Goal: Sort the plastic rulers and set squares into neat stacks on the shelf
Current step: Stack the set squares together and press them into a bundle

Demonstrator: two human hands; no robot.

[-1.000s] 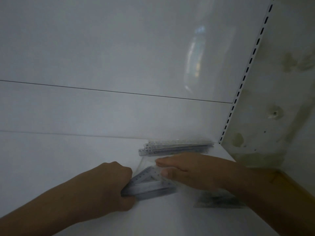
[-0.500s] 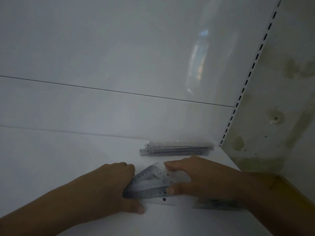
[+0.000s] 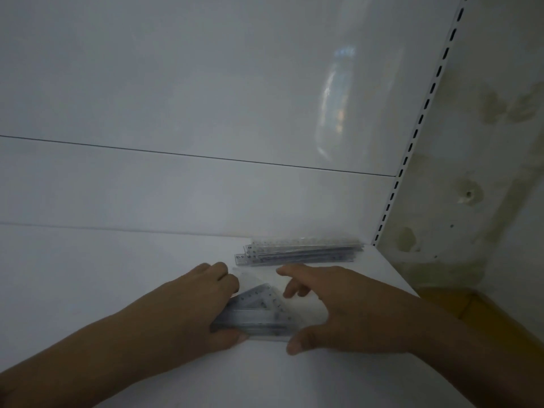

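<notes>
So the left hand (image 3: 206,307) grips one side of the small pile of clear plastic triangular set squares (image 3: 259,315) on the white shelf (image 3: 88,290) while the right hand (image 3: 338,307), fingers loosely spread, brackets the other, probably squaring edges.

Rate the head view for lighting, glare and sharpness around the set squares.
Head view: dim and bluish overall; a pale window-like glare patch sits on the glossy back panel; the clear set squares between the left hand and right hand look soft, markings barely legible; the rulers behind are slightly crisper.
</notes>
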